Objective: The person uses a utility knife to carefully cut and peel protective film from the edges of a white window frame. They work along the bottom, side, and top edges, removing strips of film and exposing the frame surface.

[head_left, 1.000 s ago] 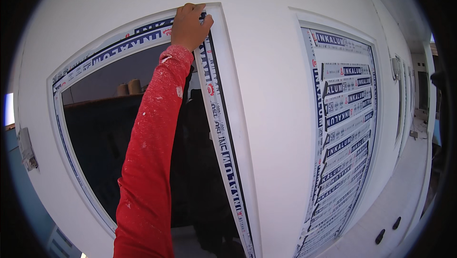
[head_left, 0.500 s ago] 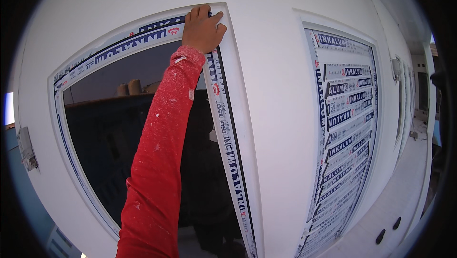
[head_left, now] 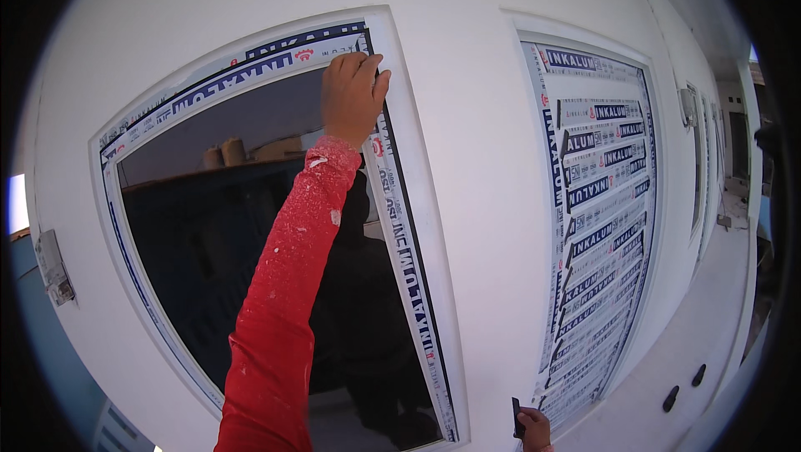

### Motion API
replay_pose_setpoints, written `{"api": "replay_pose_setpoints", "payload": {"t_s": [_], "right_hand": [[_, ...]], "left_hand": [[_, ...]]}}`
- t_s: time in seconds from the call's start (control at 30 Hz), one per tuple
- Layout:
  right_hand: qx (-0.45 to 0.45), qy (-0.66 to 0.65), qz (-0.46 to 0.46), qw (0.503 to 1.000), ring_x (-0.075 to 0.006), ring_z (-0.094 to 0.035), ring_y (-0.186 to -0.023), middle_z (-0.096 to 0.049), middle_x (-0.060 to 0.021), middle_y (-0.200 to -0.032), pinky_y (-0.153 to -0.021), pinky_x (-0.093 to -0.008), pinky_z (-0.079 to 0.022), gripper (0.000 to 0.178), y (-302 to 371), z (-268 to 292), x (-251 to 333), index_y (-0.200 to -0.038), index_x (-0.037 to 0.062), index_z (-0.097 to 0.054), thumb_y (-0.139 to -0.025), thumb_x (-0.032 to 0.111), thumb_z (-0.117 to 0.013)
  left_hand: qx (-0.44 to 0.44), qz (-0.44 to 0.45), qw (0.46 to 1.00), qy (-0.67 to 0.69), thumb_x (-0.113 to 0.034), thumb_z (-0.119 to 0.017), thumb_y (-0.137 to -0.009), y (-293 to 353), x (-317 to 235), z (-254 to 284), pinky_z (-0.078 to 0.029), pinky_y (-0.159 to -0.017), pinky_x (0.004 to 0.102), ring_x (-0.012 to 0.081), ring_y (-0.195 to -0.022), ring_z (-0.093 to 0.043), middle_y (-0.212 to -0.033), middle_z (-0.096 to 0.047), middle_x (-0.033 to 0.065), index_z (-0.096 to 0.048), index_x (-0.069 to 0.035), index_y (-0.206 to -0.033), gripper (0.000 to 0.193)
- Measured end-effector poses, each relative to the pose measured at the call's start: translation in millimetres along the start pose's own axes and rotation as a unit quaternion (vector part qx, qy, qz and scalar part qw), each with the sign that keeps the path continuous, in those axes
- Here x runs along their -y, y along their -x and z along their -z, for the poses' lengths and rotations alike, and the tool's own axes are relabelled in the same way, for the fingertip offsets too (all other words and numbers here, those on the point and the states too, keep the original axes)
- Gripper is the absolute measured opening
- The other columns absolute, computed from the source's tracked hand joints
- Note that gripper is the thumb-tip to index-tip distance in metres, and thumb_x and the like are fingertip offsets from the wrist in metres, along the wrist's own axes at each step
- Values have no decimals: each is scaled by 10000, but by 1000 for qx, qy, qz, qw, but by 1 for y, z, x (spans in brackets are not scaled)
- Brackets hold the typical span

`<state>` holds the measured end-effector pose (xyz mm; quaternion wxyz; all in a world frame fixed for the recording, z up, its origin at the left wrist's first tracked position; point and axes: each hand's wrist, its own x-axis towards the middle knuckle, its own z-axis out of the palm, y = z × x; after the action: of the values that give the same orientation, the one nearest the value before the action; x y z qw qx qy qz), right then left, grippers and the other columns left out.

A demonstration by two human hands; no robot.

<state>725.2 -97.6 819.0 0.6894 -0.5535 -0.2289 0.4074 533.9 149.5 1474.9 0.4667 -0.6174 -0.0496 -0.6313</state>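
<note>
The left hand is half-curled over the far right corner of the left window, grip can't be told, a dark piece is pinched in the right hand, and pressure's probably best kept even.

left hand lower, right hand and dark piece newly visible

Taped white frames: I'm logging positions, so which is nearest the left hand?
The white taped frame around dark glass; the left hand is at its upper right corner. The other frame, farther right, holds taped slats.
</note>
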Motion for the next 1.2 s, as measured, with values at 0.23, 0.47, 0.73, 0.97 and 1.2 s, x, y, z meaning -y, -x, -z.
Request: {"api": "replay_pose_setpoints", "payload": {"t_s": [0.23, 0.47, 0.73, 0.97, 1.2], "right_hand": [[11, 37, 24, 999, -125, -613, -800, -708, -50, -954, -666, -280, -519, 284, 12, -30, 1, -1172, 21, -730, -971, 205, -654], [-20, 152, -67, 986, -280, -642, -993, -712, -110, -1102, -889, -382, -508, 411, 43, 56, -166, -1178, 96, -739, -995, 392, -521], [-80, 595, -68, 797, -391, -684, -1052, -736, -179, -1120, -964, -462, -533, 585, 85, 213, -272, -1054, 136, -776, -1022, 568, -382], [-150, 672, -83, 720, -387, -697, -916, -741, -177, -937, -847, -501, -558, 617, 68, 243, -285, -907, 119, -743, -1065, 543, -323], [-190, 323, -134, 918, -250, -672, -726, -723, -117, -826, -717, -433, -562, 444, 74, 223, -252, -922, 109, -751, -1005, 473, -512]], "left_hand": [[36, 238, 959, -147, -352, -752, -902, -74, 23, -42, -390, -1071, 447, 293, -1217, -526, -1222, -648, 106, -774, -118, -1164, 352], [-36, 256, 950, -174, -314, -731, -925, -77, 3, -75, -408, -1055, 438, 295, -1206, -531, -1215, -655, 90, -785, -129, -1118, 273], [-29, 263, 945, -195, -234, -645, -975, -84, 2, -88, -422, -1022, 410, 274, -1128, -551, -1089, -703, 71, -798, -80, -984, 218], [-22, 253, 944, -211, -230, -633, -961, -92, 4, -90, -429, -1001, 423, 277, -1099, -558, -1069, -703, 80, -784, -73, -971, 218], [81, 143, 979, 118, -157, -671, -882, -45, -24, -14, -449, -921, 413, 270, -1003, -550, -940, -671, 78, -723, -52, -847, 123]]}}
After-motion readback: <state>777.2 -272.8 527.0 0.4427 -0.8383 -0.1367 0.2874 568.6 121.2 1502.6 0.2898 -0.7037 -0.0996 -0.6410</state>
